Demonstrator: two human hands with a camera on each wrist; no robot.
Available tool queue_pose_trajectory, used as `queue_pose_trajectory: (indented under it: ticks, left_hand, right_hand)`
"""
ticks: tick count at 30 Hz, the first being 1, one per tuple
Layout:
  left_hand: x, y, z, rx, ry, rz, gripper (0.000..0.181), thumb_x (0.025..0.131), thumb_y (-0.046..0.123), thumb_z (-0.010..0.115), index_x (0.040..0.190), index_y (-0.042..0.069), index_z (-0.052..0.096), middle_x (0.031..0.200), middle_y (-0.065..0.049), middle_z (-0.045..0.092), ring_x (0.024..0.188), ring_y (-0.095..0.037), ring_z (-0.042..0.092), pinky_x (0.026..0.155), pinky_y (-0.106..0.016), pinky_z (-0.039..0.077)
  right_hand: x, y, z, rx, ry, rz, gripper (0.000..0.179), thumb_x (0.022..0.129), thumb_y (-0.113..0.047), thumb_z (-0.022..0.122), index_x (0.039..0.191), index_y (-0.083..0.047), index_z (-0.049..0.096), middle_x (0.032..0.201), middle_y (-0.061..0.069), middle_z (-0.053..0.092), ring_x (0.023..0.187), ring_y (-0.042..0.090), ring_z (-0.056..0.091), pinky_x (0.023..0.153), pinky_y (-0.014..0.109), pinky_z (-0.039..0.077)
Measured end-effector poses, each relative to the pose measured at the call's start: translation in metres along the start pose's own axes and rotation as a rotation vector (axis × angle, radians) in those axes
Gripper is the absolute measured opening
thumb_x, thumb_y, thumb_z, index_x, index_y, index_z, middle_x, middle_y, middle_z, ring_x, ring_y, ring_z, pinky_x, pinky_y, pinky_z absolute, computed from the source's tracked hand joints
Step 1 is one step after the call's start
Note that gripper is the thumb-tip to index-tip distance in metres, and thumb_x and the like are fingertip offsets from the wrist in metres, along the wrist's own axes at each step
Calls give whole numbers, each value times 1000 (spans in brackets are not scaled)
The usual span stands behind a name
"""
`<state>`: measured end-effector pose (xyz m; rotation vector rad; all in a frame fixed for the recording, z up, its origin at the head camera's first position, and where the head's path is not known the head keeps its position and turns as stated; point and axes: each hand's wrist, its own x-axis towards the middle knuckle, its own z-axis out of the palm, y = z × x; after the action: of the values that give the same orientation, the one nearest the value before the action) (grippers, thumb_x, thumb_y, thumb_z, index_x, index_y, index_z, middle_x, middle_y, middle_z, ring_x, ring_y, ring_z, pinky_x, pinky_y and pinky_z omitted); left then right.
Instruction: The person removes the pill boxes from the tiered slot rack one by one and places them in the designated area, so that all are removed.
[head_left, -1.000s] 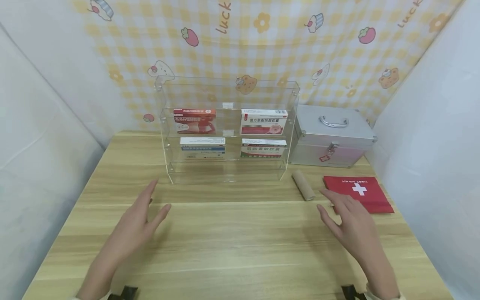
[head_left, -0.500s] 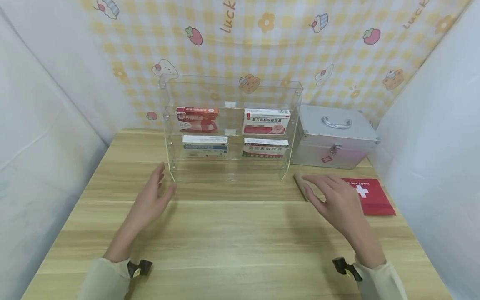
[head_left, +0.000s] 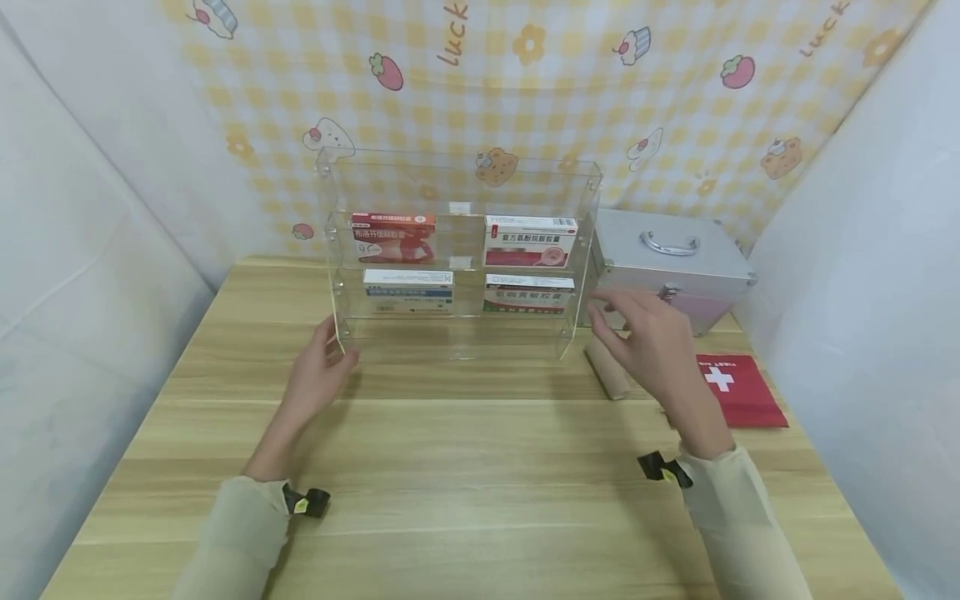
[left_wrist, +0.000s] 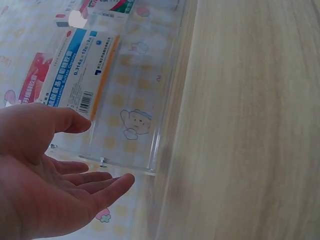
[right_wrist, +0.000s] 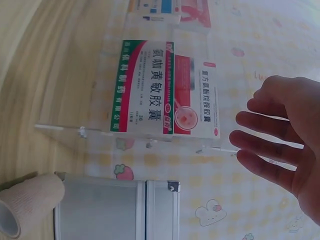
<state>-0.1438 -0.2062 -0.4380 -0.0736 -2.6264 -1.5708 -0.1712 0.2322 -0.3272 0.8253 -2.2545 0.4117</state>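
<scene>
A see-through rack [head_left: 457,333] stands on the worktop [head_left: 465,483], bearing four printed cartons [head_left: 531,242] in two rows. Thumbs and fingers apart, the left hand [head_left: 317,375] is at the rack's left edge, the right hand [head_left: 656,342] near its right.

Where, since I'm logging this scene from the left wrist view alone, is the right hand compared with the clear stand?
Observer: The right hand is beside the right side of the clear stand; I can't tell whether it touches.
Operator: Thanks. Does anything stand beyond that side?
Observer: Yes, a silver case stands there, in the head view.
Operator: And is anything lying in front of the case?
Observer: Yes, a red pouch lies flat on the table, partly hidden by the right arm in the head view.
</scene>
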Motion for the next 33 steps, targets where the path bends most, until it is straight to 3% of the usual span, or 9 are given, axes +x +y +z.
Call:
queue_pose_trajectory:
  ticks: [6, 11, 18, 25, 33]
  left_hand:
    - [6, -9, 6, -30, 33, 15, 72, 98, 11, 57, 155, 2, 14, 153, -30, 26, 130, -52, 38, 101, -55, 43]
    - [8, -12, 9, -96, 60, 5, 75, 97, 9, 60, 157, 10, 15, 155, -23, 26, 129, -48, 42, 100, -52, 45]
    - [9, -13, 10, -215, 65, 20, 76, 96, 6, 61, 157, 14, 18, 156, -21, 24, 136, -43, 35, 108, -49, 37]
    - [11, -15, 11, -249, 60, 24, 76, 95, 3, 61, 157, 13, 18, 154, -26, 27, 137, -43, 34, 111, -49, 33]
    - [10, -14, 12, -266, 62, 15, 75, 96, 3, 59, 157, 11, 17, 156, -24, 24, 139, -41, 30, 113, -48, 30]
  right_hand:
    - [15, 4, 11, 22, -19, 45, 23, 89, -17, 69, 111, -12, 72, 93, 7, 73, 68, 20, 67, 45, 32, 48]
    - [23, 9, 22, 33, -37, 50, 22, 90, -17, 69, 110, -11, 71, 96, 5, 73, 72, 20, 68, 45, 29, 45]
    - [31, 17, 31, 26, -77, 82, 27, 90, -18, 70, 115, -12, 70, 101, 5, 72, 72, 20, 67, 39, 27, 33]
    - [34, 21, 36, 46, -124, 142, 29, 91, -21, 69, 119, -12, 69, 106, 6, 71, 74, 20, 67, 40, 29, 35]
    - [34, 24, 41, 57, -169, 186, 29, 92, -21, 69, 120, -13, 69, 110, 7, 70, 75, 20, 68, 45, 30, 41]
